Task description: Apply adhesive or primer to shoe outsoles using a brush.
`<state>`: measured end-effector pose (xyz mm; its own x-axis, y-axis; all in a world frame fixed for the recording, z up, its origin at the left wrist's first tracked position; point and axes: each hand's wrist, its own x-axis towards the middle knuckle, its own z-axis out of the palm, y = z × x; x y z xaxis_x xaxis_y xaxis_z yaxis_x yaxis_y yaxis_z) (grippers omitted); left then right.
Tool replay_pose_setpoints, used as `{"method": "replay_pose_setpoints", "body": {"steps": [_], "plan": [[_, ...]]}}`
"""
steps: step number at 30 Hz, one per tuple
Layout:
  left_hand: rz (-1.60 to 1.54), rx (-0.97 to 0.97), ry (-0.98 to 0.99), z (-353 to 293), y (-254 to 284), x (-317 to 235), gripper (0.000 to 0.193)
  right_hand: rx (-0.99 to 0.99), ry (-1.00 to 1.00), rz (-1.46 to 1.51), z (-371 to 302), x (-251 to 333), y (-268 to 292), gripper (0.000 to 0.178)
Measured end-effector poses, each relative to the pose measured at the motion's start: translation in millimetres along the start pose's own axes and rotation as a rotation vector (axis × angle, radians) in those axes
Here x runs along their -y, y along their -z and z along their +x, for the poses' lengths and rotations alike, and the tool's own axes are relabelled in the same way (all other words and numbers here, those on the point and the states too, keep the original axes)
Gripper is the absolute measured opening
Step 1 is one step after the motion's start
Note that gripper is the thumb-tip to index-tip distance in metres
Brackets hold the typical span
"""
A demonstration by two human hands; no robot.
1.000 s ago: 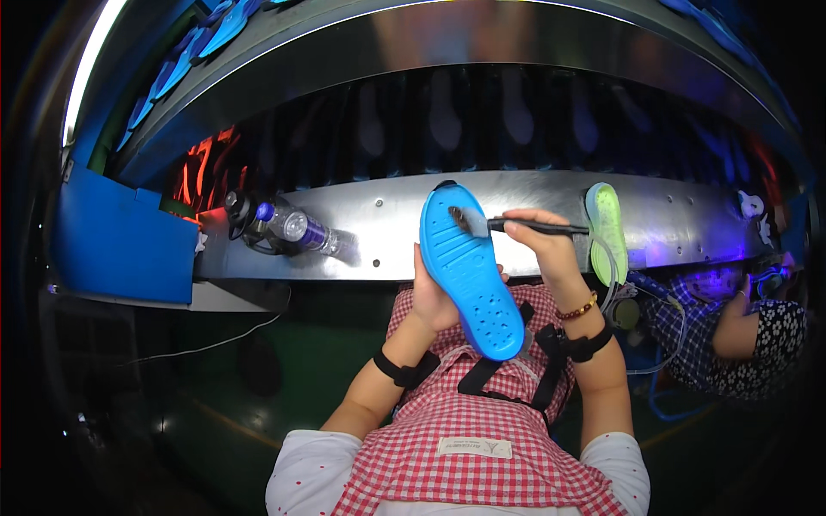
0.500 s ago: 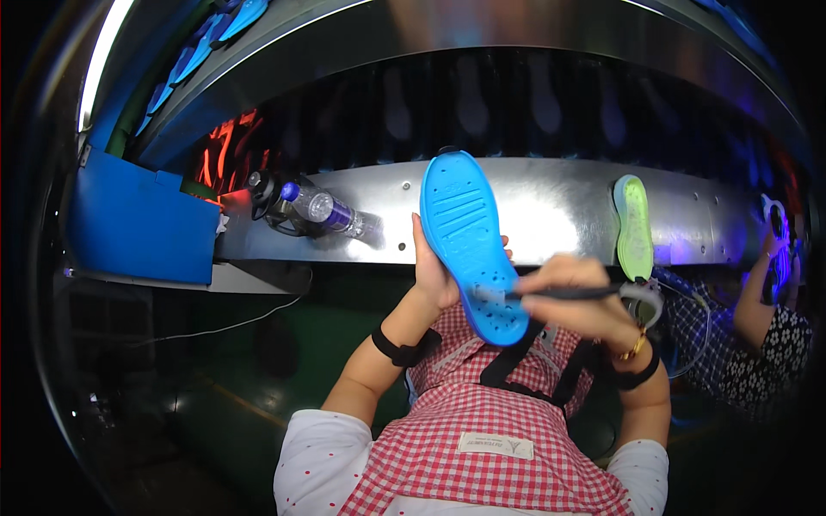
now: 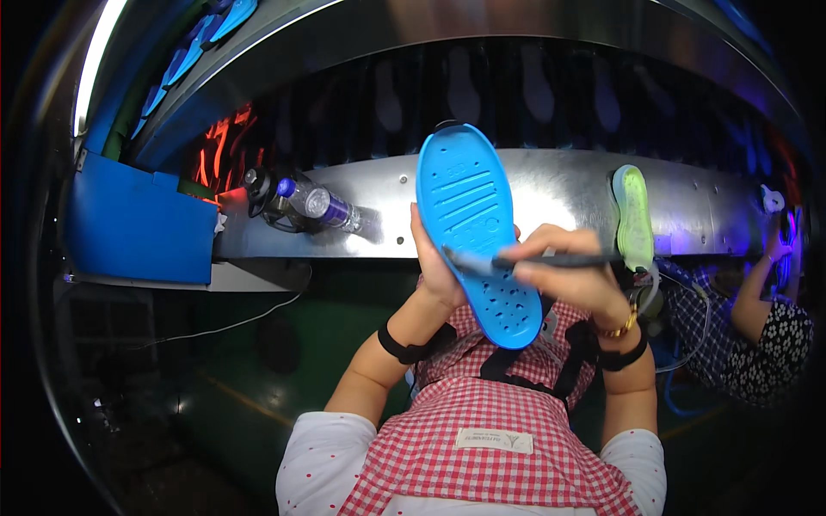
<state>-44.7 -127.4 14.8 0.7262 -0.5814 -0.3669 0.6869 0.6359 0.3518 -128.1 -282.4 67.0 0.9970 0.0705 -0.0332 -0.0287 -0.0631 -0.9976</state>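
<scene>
A bright blue shoe sole (image 3: 469, 193) with grooves and small holes is held upright by my left hand (image 3: 437, 267), the thumb along its left edge and fingers behind it. My right hand (image 3: 572, 267) is closed around the dark handle of a brush (image 3: 473, 261). The blurred bristles lie across the middle of the sole, reaching toward its left edge. A black piece (image 3: 449, 125) sits at the sole's far tip.
A metal ledge (image 3: 551, 202) runs ahead, bearing a clear water bottle (image 3: 314, 202), a dark bottle (image 3: 262, 193) and a yellow-green sole (image 3: 635, 219). A blue box (image 3: 142, 219) stands left. Another person's arm (image 3: 757, 292) is at far right. Dim sole shapes line the dark recess beyond.
The brush in my right hand has moved up and left, from the holed part to the sole's middle. The sole has shifted slightly and turned more squarely toward view.
</scene>
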Motion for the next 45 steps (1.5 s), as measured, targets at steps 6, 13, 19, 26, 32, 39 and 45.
{"method": "replay_pose_setpoints", "body": {"steps": [6,13,19,26,32,39,45], "plan": [[0.187,0.208,-0.192,3.2,7.2,-10.0,0.099,-0.127,0.308,-0.188,-3.1,-5.0,5.5,0.023],[0.047,0.282,-0.342,-1.6,0.3,-30.5,0.101,0.081,0.421,-0.009,-23.8,-14.6,3.4,0.022],[0.033,0.343,-0.318,-0.5,-6.7,-32.9,0.102,0.114,0.420,-0.097,-24.9,-13.2,1.6,0.023],[0.204,0.311,-0.417,1.1,-11.1,-37.8,0.100,-0.029,0.230,-0.059,-27.5,-22.3,-1.6,0.022],[0.138,0.456,-0.305,-3.4,-15.0,-40.7,0.098,-0.006,0.117,0.296,-26.1,-23.8,8.3,0.021],[0.208,0.397,-0.004,-25.0,-11.3,-2.2,0.085,-0.062,0.022,0.693,-28.7,-27.1,-12.3,0.019],[0.082,0.560,0.355,-4.4,11.7,-33.6,0.056,0.293,0.208,0.114,-31.0,1.3,14.9,0.024]]}}
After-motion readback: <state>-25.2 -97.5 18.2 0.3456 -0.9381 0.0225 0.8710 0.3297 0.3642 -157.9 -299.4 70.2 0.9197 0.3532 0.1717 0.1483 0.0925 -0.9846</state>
